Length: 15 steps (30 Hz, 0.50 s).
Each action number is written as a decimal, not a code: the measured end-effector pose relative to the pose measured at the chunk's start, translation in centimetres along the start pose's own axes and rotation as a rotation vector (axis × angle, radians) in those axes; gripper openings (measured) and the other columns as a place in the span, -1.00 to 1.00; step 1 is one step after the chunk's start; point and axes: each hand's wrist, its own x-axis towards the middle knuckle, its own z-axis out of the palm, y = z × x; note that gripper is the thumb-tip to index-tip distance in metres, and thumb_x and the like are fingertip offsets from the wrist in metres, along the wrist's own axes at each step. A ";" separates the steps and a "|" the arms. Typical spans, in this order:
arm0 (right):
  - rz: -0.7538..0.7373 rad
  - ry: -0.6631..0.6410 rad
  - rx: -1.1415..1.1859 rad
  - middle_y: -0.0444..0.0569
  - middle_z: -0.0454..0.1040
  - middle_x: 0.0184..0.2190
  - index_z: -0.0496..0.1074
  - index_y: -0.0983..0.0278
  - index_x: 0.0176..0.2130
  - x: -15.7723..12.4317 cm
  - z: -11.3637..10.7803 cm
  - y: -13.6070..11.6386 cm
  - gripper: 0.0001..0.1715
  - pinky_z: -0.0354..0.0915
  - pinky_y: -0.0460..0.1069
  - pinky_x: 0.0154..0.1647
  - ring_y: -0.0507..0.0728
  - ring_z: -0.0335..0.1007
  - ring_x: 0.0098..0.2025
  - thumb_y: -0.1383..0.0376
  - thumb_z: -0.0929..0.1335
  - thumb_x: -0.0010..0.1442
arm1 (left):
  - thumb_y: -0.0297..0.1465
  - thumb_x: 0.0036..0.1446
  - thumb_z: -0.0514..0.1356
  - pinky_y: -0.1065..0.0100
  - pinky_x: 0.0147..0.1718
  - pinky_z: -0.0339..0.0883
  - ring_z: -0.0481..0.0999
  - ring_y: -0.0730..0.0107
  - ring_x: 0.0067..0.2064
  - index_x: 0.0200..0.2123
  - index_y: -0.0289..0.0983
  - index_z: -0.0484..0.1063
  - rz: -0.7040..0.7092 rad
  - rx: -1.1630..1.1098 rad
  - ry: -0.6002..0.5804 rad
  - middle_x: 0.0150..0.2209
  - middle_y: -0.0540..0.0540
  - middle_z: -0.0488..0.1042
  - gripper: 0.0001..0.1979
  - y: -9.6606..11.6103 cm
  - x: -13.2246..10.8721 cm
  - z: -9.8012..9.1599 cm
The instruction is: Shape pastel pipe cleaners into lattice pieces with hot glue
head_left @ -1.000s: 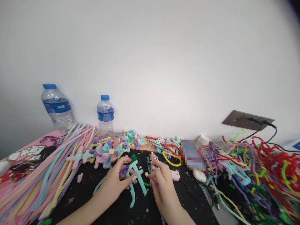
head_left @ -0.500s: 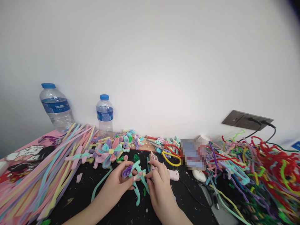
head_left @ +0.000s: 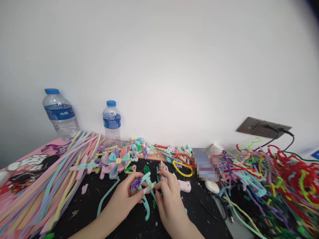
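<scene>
Over the black work surface, my left hand (head_left: 129,191) pinches a pipe-cleaner craft. It has bent teal stems (head_left: 146,209) and a purple flower (head_left: 136,183), with a small yellow-and-pink bit near the crossing. My right hand (head_left: 170,196) has its thumb and index finger closed at that small bit, on the craft's right side. Under and beyond the right hand lies a pale pink tool (head_left: 184,186), like a glue gun, partly hidden. A loose teal pipe cleaner (head_left: 104,197) lies left of my left wrist.
Long pastel pipe cleaners (head_left: 64,179) spread at left; a tangled coloured heap (head_left: 281,186) fills the right. Behind stand two water bottles (head_left: 111,121). A pipe-cleaner flower (head_left: 118,161), scissors (head_left: 183,164), a blurred-out rectangular object (head_left: 205,164) and a white case (head_left: 211,187) lie between.
The craft has turned slightly in my left hand, so the purple flower shows less openly. My right thumb and fingertip have shifted a little at the small bit.
</scene>
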 end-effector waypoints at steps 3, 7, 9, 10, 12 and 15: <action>0.000 -0.008 -0.001 0.13 0.17 0.00 0.23 0.25 -0.28 0.1 0.0 0.0 -0.75 0.24 0.23 -0.08 0.29 0.14 0.05 0.55 0.17 0.09 | -0.27 0.02 0.20 0.39 -0.41 0.45 0.44 0.38 -0.33 -0.12 -0.21 0.25 0.011 0.010 -0.008 -0.28 0.00 0.42 -0.65 -0.1 0.0 0.0; -0.001 -0.003 -0.007 0.12 0.17 0.00 0.25 0.25 -0.28 0.2 -0.1 0.0 -0.76 0.22 0.24 -0.07 0.31 0.12 0.06 0.55 0.20 0.09 | -0.27 0.02 0.21 0.39 -0.42 0.45 0.45 0.38 -0.34 -0.12 -0.21 0.25 0.002 0.010 -0.004 -0.29 0.00 0.43 -0.65 0.0 0.1 -0.1; -0.004 -0.004 -0.005 0.12 0.16 0.00 0.26 0.25 -0.28 0.1 -0.3 -0.1 -0.79 0.22 0.24 -0.07 0.32 0.11 0.06 0.52 0.22 0.10 | -0.26 0.02 0.21 0.39 -0.41 0.45 0.46 0.37 -0.32 -0.11 -0.21 0.25 -0.006 0.004 0.010 -0.29 -0.01 0.44 -0.64 -0.1 0.1 -0.1; -0.001 0.001 -0.001 0.12 0.16 0.00 0.26 0.25 -0.28 0.1 -0.3 0.0 -0.81 0.21 0.24 -0.07 0.32 0.11 0.06 0.51 0.23 0.11 | -0.26 0.02 0.21 0.38 -0.40 0.45 0.47 0.35 -0.31 -0.11 -0.21 0.25 -0.009 0.001 0.018 -0.28 -0.01 0.45 -0.64 -0.1 0.1 -0.2; 0.017 0.030 0.011 0.12 0.16 -0.02 0.27 0.25 -0.29 0.0 -0.4 0.1 -0.84 0.22 0.23 -0.08 0.31 0.12 0.04 0.49 0.24 0.13 | -0.25 0.01 0.22 0.37 -0.39 0.46 0.48 0.31 -0.26 -0.11 -0.21 0.25 -0.013 -0.005 0.034 -0.26 -0.03 0.46 -0.62 -0.2 0.2 -0.3; 0.024 0.095 0.039 0.10 0.16 -0.05 0.30 0.24 -0.27 -0.1 -0.3 0.4 -0.81 0.24 0.19 -0.11 0.27 0.15 0.00 0.50 0.22 0.16 | -0.23 0.00 0.23 0.37 -0.39 0.46 0.49 0.28 -0.23 -0.10 -0.21 0.25 -0.022 -0.028 0.038 -0.24 -0.04 0.46 -0.60 -0.4 0.3 -0.5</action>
